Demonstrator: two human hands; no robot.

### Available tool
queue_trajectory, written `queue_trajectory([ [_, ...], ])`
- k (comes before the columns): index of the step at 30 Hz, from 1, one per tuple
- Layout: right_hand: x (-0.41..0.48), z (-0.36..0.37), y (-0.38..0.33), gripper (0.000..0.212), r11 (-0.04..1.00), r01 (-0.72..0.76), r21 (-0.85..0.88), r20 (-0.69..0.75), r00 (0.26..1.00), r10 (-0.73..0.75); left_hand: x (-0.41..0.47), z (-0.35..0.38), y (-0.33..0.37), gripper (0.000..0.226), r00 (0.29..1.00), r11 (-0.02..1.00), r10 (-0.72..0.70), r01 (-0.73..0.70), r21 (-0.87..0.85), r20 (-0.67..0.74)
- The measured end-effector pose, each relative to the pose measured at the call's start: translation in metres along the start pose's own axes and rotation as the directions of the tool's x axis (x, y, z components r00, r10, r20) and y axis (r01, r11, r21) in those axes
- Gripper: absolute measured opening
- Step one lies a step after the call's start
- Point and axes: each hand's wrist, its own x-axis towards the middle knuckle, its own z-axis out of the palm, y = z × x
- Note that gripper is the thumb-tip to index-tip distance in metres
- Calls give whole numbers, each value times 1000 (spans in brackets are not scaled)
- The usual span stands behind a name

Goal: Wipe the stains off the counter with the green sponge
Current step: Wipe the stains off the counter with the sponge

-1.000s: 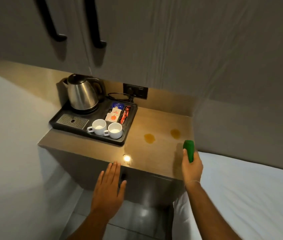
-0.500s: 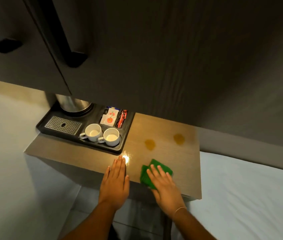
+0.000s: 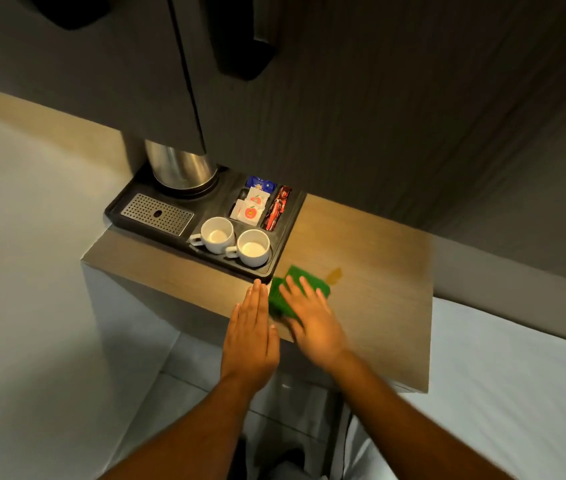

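The green sponge (image 3: 295,289) lies flat on the wooden counter (image 3: 378,306), pressed down under my right hand (image 3: 312,320), whose fingers are spread over it. An amber stain (image 3: 334,274) shows just right of the sponge, partly smeared. My left hand (image 3: 250,337) rests flat, fingers together, on the counter's front edge beside the sponge, holding nothing. A second stain seen earlier is not visible on the counter now.
A black tray (image 3: 274,258) at the counter's left holds two white cups (image 3: 217,234), sachets (image 3: 252,207) and a steel kettle (image 3: 179,166). Dark cabinet doors (image 3: 136,81) overhang the back. A white bed (image 3: 517,393) borders the right side.
My right hand brought the sponge from the counter's right edge down onto the surface, then slid it forward and left to the nearer stain. The view moved closer in.
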Motion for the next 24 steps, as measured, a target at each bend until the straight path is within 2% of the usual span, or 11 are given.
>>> queue_trajectory([
  [3, -67, 16, 29, 70, 999, 17, -42, -1, 1000, -17, 9, -6, -2, 82, 999, 999, 35, -36, 15, 7],
  [6, -60, -23, 79, 65, 979, -205, -15, -90, 975, 203, 15, -8, -6, 82, 998, 998, 36, -39, 57, 42],
  [8, -20, -58, 95, 58, 920, -392, 28, -172, 904, 391, 15, -8, -8, 81, 998, 998, 28, -32, 63, 61],
  [10, 25, -75, 86, 57, 883, -467, 51, -191, 863, 467, 11, -4, -9, 80, 997, 997, 27, -32, 75, 72],
  [12, 48, -68, 60, 57, 920, -390, 46, -154, 907, 392, 3, -1, -7, 81, 996, 998, 10, -15, 56, 86],
  [15, 9, -21, 16, 62, 993, -116, 28, -25, 993, 117, -5, 4, -2, 77, 999, 998, -24, 21, 56, 45],
  [18, -59, 16, 8, 67, 998, 40, -56, 70, 997, -36, -4, 7, 6, 76, 999, 994, -45, 47, 97, -23],
  [20, -73, 13, 29, 70, 988, 108, -109, 100, 990, -98, -4, 9, 8, 76, 998, 991, -67, 69, 111, -23],
  [22, -58, -12, 57, 68, 988, 66, -142, 70, 996, -56, -4, 7, 7, 77, 996, 988, -88, 88, 127, -8],
  [24, -27, -45, 84, 61, 982, -153, -108, -46, 988, 149, -7, 6, 4, 78, 995, 985, -97, 97, 145, -10],
])
